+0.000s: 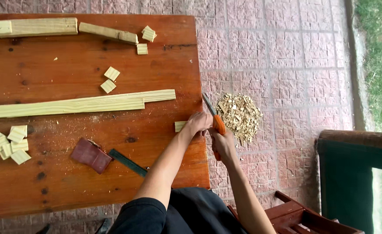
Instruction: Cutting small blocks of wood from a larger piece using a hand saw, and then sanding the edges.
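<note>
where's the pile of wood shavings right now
In the head view, the pile of wood shavings lies on the paving right of the table, just beyond the knife.

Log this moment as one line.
left hand: holds small wood block at table edge | right hand: grips orange-handled knife | shavings pile on pavement

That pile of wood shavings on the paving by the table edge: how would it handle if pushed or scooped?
The pile of shavings looks loose, so a push would probably scatter it rather than slide it whole. The small thin chips likely weigh little. The rough paving would probably snag bits in its joints.
</note>
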